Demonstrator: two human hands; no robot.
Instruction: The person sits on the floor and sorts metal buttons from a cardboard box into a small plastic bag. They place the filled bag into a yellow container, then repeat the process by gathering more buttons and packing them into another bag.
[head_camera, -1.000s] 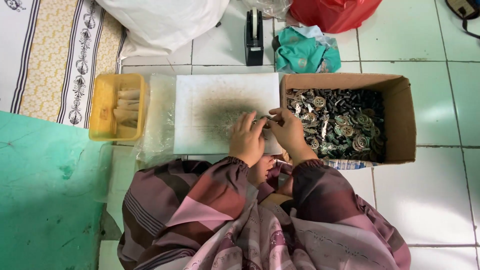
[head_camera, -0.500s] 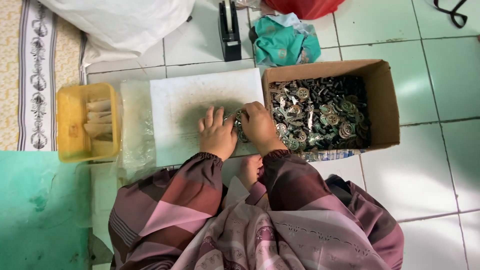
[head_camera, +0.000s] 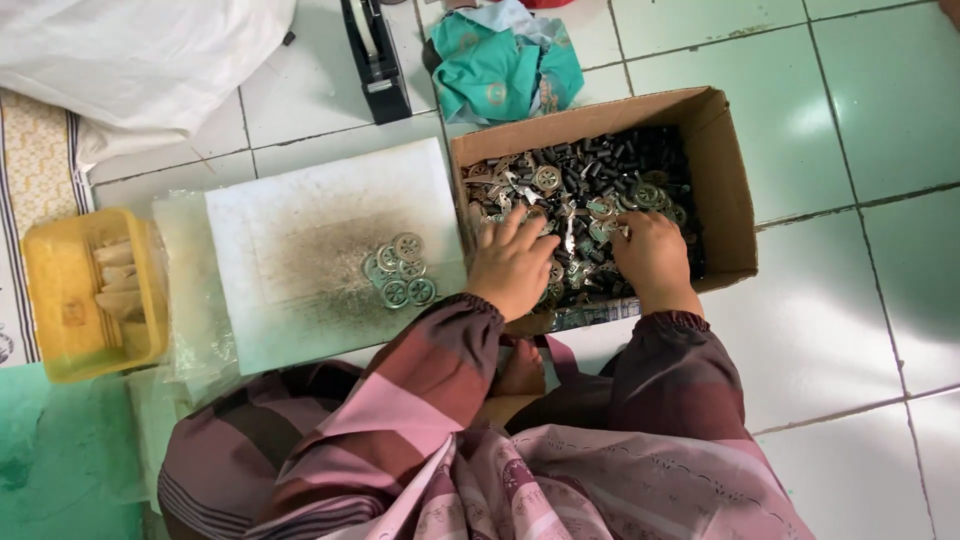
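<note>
**A:** ok so head view, what've you got going on?

**B:** You've got both hands down in the cardboard box (head_camera: 725, 190) on the tiled floor (head_camera: 850, 330). Your left hand (head_camera: 512, 262) lies palm down on the heap of small metal parts (head_camera: 590, 195) near the box's left wall, fingers spread and flat on the pieces. Can't tell if there's anything pinched under them.

**A:** and the right one?

**B:** Your right hand (head_camera: 652, 258) is just beside it, also palm down in the pile, fingers curled in among the parts. Whether it's got hold of one, can't tell, the tips are buried.

**A:** anything outside the box?

**B:** Yeah, a little cluster of round wheel-shaped pieces (head_camera: 400, 272) sits on the smudged white board (head_camera: 300, 240) left of the box, apart from your hands. Further left there's a yellow tray (head_camera: 70, 300). Above the board stands a black tape dispenser (head_camera: 375, 55), with a crumpled teal cloth (head_camera: 505, 65) next to it.
</note>
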